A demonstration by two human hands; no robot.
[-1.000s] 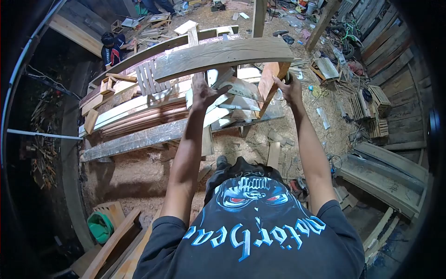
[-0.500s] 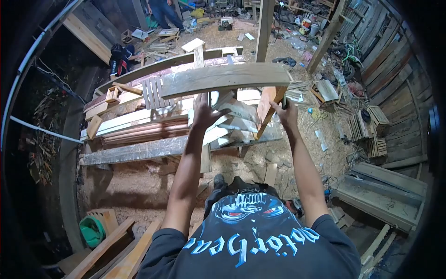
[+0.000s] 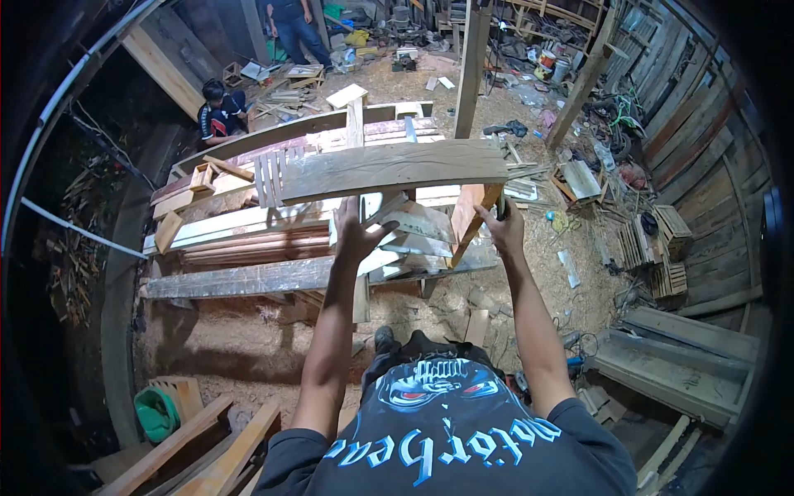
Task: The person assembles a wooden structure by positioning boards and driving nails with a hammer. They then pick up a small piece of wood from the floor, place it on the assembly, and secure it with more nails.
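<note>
A wide wooden board [image 3: 393, 169] lies across in front of me, above the bench and its stacked planks. Below its left part is my left hand [image 3: 357, 236], thumb spread to the right and fingertips partly hidden at the board's lower edge. My right hand [image 3: 503, 227] is at the right end, with thumb and fingers around the edge of an upright orange-brown wooden piece [image 3: 475, 219] under the board. Pale wood pieces [image 3: 418, 223] lie between the hands. A slatted wooden piece [image 3: 270, 178] is beside the board's left end.
Long planks [image 3: 240, 273] extend left on the bench. A wooden post [image 3: 473, 74] rises behind. One person [image 3: 219, 116] crouches at the back left; another [image 3: 294, 33] stands farther back. Crates [image 3: 662, 240] and a wooden trough [image 3: 670, 372] are on the right, a green bucket [image 3: 157, 413] at lower left.
The board now appears lower and slightly left in view, and both hands sit a little lower and to the left. The crouching person's head has come into clearer view.
</note>
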